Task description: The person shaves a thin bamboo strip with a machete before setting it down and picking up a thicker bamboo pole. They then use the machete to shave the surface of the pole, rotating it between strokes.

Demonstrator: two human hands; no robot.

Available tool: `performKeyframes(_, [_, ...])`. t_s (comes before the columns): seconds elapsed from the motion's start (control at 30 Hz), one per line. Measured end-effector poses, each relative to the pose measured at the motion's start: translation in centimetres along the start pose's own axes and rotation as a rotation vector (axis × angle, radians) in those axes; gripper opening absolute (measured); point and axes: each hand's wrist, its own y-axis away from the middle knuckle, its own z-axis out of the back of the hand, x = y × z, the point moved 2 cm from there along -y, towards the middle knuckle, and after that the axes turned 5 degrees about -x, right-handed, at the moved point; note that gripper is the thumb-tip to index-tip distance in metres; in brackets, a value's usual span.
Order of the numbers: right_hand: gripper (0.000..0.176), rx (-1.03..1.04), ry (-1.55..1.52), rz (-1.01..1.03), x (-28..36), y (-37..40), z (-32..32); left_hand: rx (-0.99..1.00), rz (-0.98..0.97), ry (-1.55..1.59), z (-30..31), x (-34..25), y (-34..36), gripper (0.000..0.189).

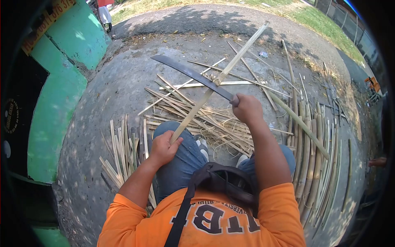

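Observation:
My left hand [163,148] is wrapped round the near end of a long split bamboo strip [242,50], just over my left knee. The strip slants up and away to the right, with a knotty node around its middle. In my right hand [248,108] is the handle of a machete [185,71], its dark curved blade pointing to the far left. The blade crosses over the strip close to the node. Below them lies a heap of split bamboo strips and thin shavings [205,123] on the ground in front of my knees.
Bamboo poles [314,152] lie side by side on my right, with a green pole [300,123] slanting over them. More strips [121,152] are bunched at my left. A green wall [61,94] stands at the left; a person's hand [377,162] shows at the right edge.

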Motion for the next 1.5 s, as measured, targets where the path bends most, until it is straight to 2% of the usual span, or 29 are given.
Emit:
performKeyframes(0.1, [0.015, 0.039, 0.027, -0.030, -0.6, 0.2, 0.2, 0.008, -0.001, -0.036, 0.0, -0.1, -0.2, 0.029])
performKeyframes(0.2, [0.015, 0.052, -0.095, 0.039, 0.6, 1.3, 0.5, 0.005, -0.006, -0.029, 0.0, -0.3, -0.3, 0.030])
performKeyframes(0.37, [0.012, 0.087, -0.087, 0.380, 4.1, 3.2, -1.6, 0.006, 0.025, 0.008, -0.4, -0.3, -0.1, 0.030])
performKeyframes(0.47, [0.014, 0.040, -0.013, 0.340, 2.3, 1.9, -1.4, 0.056, 0.030, -0.010, 0.1, -0.1, -0.1, 0.031])
performKeyframes(0.5, [0.015, -0.005, 0.013, 0.191, 0.9, 0.8, -1.5, 0.055, 0.038, -0.011, 0.3, -0.2, 0.0, 0.031])
performKeyframes(0.6, [0.018, -0.025, -0.063, -0.080, -1.9, -0.3, -0.7, 0.054, 0.040, -0.014, 0.6, -0.4, -0.4, 0.030])
performKeyframes(0.8, [0.019, 0.027, -0.096, 0.042, 0.7, 1.2, -0.4, 0.070, 0.055, -0.014, 0.2, -0.4, -0.5, 0.030])
performKeyframes(0.87, [0.015, 0.058, -0.085, 0.196, 2.5, 2.2, -1.4, 0.071, 0.092, 0.007, 0.2, -1.0, -0.5, 0.030])
performKeyframes(0.93, [0.012, 0.135, -0.050, 0.346, 4.1, 3.1, -2.0, 0.013, 0.035, -0.012, -0.2, -0.3, -0.3, 0.029])
performKeyframes(1.07, [0.013, 0.050, 0.030, 0.445, 3.1, 2.2, -2.0, 0.014, 0.018, 0.007, 0.0, -0.3, 0.0, 0.027])
performKeyframes(1.1, [0.014, 0.056, 0.025, 0.383, 1.6, 1.3, -1.8, 0.017, 0.016, 0.030, 0.2, -0.1, 0.1, 0.027])
performKeyframes(1.13, [0.015, -0.041, 0.017, 0.235, 0.3, 0.6, -1.4, 0.019, 0.013, 0.053, 0.4, 0.1, 0.3, 0.026])
performKeyframes(1.17, [0.015, -0.041, -0.041, 0.097, -1.8, -0.2, -1.2, 0.019, 0.006, 0.078, 0.5, 0.2, 0.3, 0.025])
performKeyframes(1.27, [0.014, -0.046, -0.072, -0.035, -3.2, -0.7, 0.6, 0.013, -0.005, -0.007, 0.2, -0.2, 0.1, 0.024])
performKeyframes(1.4, [0.015, -0.035, -0.174, -0.019, -1.1, 0.6, 1.1, -0.042, -0.035, 0.031, -0.3, -0.2, 0.1, 0.025])
performKeyframes(1.5, [0.014, 0.046, -0.162, 0.152, 1.4, 1.7, -0.2, -0.041, -0.006, 0.055, -0.4, -0.4, 0.2, 0.026])
